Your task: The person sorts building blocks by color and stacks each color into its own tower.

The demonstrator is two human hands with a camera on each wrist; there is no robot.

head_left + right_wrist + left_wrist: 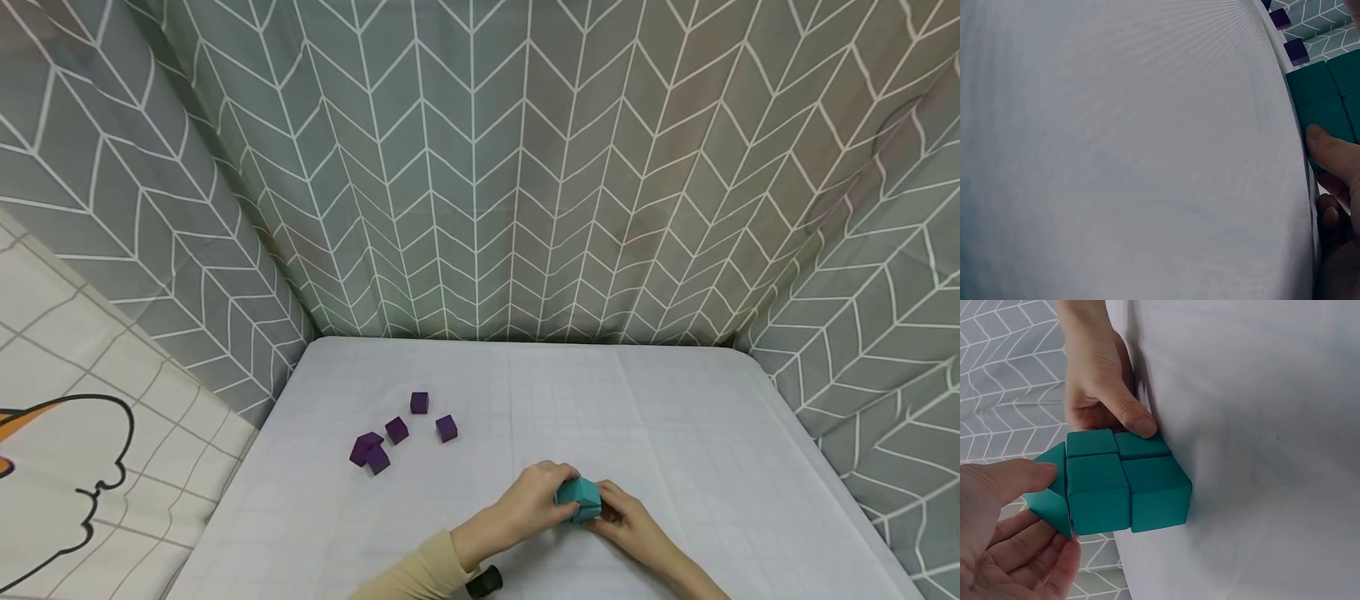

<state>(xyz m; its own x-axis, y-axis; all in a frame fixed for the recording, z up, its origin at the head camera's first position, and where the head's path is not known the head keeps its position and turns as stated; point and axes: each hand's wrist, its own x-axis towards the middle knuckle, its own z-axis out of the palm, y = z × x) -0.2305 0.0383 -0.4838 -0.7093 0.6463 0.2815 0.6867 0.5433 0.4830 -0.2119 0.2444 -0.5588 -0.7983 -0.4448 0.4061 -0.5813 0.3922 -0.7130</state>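
Teal cubes (1099,494) stand stacked two by two on the table, with a teal triangular block (1054,487) on top of them. My left hand (531,502) pinches the triangular block, thumb on one sloping face and fingers on the far side. From the right side, my right hand (633,527) grips the lower part of the stack. Its thumb presses on a lower cube in the left wrist view, and the thumb also shows against the teal cubes (1322,115) in the right wrist view. Parts of its other fingers are hidden behind the cubes.
Several purple blocks (397,430) lie loosely grouped on the left half of the white-covered table (675,417). A dark cylinder-like object (484,582) lies at the near edge beside the left sleeve (420,567). Patterned grey curtains (480,167) enclose the table's back and sides.
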